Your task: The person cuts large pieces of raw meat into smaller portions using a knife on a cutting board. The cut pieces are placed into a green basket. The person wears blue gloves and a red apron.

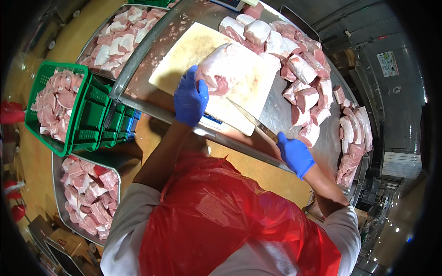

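Observation:
A large pale piece of raw meat [225, 66] with a white fat layer lies on the cutting board [175, 60]. My left hand [190, 96], in a blue glove, grips its near left end, the thumb against the cut pink face. My right hand [294, 155], also blue-gloved, is closed round the handle of a knife [248, 117]. The blade points away to the left over the board, its tip just short of the meat's near side. Most of the knife's handle is hidden in my fist.
Many meat chunks [301, 69] are heaped on the steel table [281, 110] right of the board. Long strips [352, 133] lie farther right. On the left stand a green crate [69, 149] of slices and metal trays [120, 184] of chunks. The table's raised edge [133, 64] runs along the left.

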The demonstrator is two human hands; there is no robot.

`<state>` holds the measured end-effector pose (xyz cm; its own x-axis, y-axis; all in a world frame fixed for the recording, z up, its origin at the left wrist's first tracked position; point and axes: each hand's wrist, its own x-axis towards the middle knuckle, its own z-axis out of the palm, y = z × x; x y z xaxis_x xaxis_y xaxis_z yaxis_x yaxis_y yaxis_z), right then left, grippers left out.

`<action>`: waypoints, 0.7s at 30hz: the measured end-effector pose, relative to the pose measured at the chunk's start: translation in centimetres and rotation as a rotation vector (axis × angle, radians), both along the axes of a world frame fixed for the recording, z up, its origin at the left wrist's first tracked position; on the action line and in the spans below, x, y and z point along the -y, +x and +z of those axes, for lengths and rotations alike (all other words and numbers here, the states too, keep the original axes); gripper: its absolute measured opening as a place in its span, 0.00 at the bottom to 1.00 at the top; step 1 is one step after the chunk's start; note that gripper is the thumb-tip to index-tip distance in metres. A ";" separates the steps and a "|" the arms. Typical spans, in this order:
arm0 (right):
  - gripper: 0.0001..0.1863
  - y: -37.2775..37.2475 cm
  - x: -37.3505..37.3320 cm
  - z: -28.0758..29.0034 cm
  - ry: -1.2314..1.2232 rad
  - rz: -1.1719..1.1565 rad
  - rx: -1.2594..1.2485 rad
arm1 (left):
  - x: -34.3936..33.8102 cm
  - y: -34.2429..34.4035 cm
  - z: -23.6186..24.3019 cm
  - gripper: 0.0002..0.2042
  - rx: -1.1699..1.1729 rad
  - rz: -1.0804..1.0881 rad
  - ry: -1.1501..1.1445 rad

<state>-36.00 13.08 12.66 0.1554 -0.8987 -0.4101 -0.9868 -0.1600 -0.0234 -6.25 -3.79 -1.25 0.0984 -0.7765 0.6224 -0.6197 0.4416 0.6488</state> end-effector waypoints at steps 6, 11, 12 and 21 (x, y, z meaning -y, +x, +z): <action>0.11 5.3 1.8 -1.4 -0.411 -0.186 0.372 | 0.0 -2.4 4.5 0.16 0.081 -0.041 0.091; 0.11 13.5 7.5 -6.9 -0.674 -0.220 0.677 | 1.9 2.7 0.0 0.13 -0.446 -0.324 0.184; 0.11 14.8 8.6 -7.6 -0.776 -0.170 0.698 | 2.1 3.1 -0.8 0.13 -0.481 -0.325 0.148; 0.14 18.5 16.0 -5.0 -0.467 -0.111 0.411 | 0.6 2.3 0.8 0.13 -0.432 -0.232 0.222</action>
<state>-17.53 -2.93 7.66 0.1126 -0.9882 0.1034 -0.9233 -0.1425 -0.3568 -3.94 -4.36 -0.41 0.1190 -0.9167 0.3813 -0.1783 0.3581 0.9165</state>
